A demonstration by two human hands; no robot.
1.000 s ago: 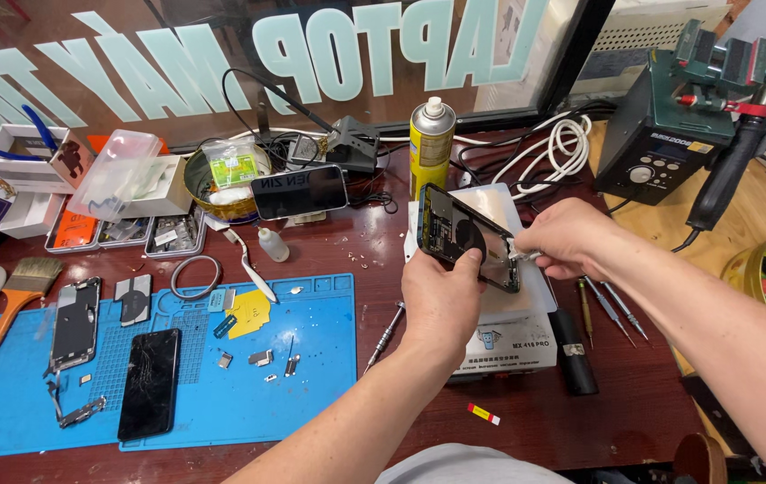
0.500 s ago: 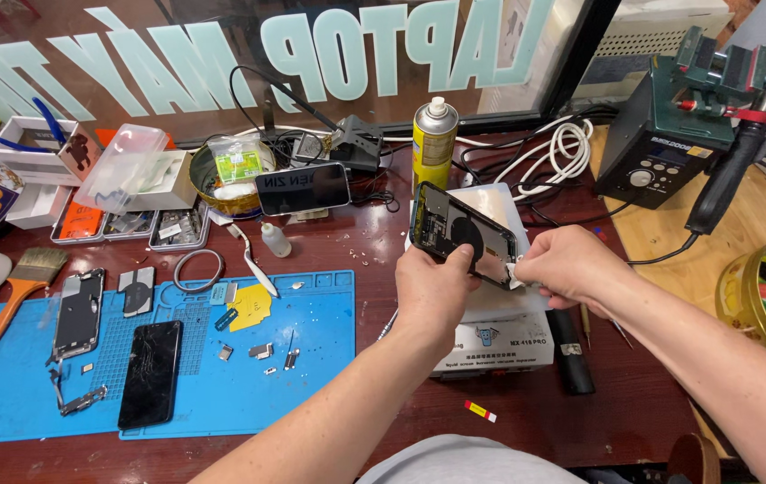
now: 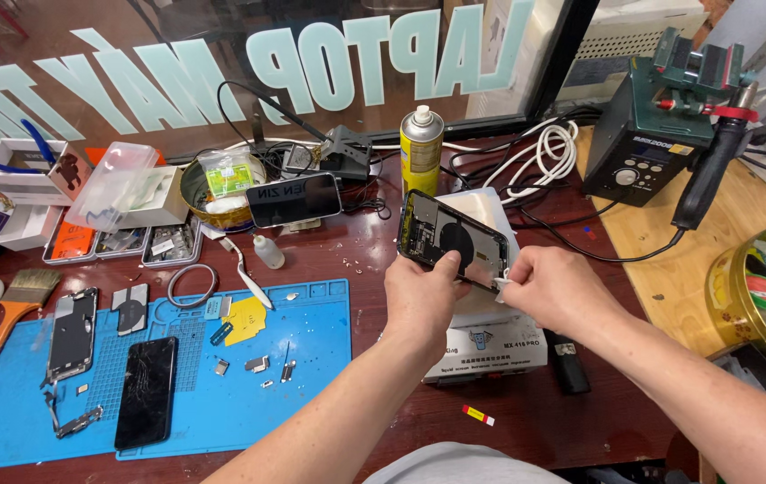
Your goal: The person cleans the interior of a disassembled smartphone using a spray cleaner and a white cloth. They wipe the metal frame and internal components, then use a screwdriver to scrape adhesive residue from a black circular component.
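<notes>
Aloft, opened phone housing between left hand and right hand.

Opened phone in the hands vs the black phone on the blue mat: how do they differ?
The opened phone is held up off the desk by the left hand and right hand; the black phone lies flat on the blue mat, untouched. The opened phone shows its bare insides; the black phone shows a cracked dark glass face. Both are slim dark rectangles of similar shape.
</notes>
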